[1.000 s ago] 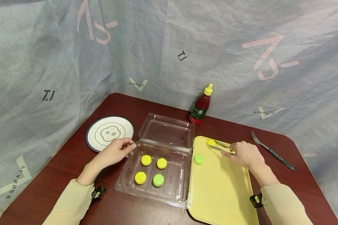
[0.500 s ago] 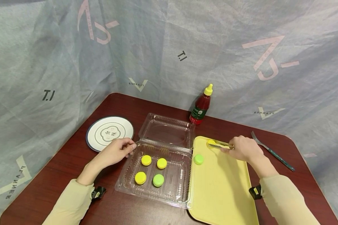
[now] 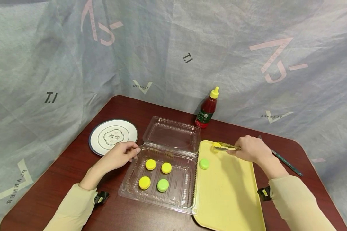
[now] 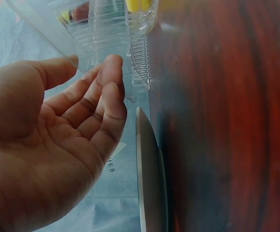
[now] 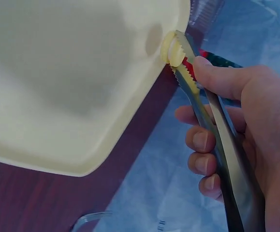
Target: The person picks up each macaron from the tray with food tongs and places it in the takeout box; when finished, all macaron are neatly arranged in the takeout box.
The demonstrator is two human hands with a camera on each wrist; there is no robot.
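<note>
My left hand (image 3: pixel 118 156) pinches the rim of an open clear plastic clamshell container (image 3: pixel 186 192) at its left corner, thumb above and fingers below. Three yellow macarons (image 3: pixel 150 164) and a green macaron (image 3: pixel 163 185) lie in its base. In my right hand (image 3: pixel 250 148) I grip metal food tongs (image 5: pixel 222 130) with serrated tips. Those tips stand either side of another yellow macaron (image 5: pixel 172 50) at the far left corner of the yellow tray (image 3: pixel 222 195); whether they press on it cannot be told. A second green macaron (image 3: pixel 204 164) lies near the tray's left edge.
A blue-rimmed white plate (image 3: pixel 96 141) lies beyond my left hand. Behind the container's raised lid (image 3: pixel 173 136) stands a red sauce bottle (image 3: pixel 206 110) with a yellow cap. A fork (image 3: pixel 286 162) lies right of the tray, partly hidden by my right hand.
My right hand has shifted slightly away from me, turning the tongs around the yellow macaron and now covering part of the fork. My left hand keeps its place on the container.
</note>
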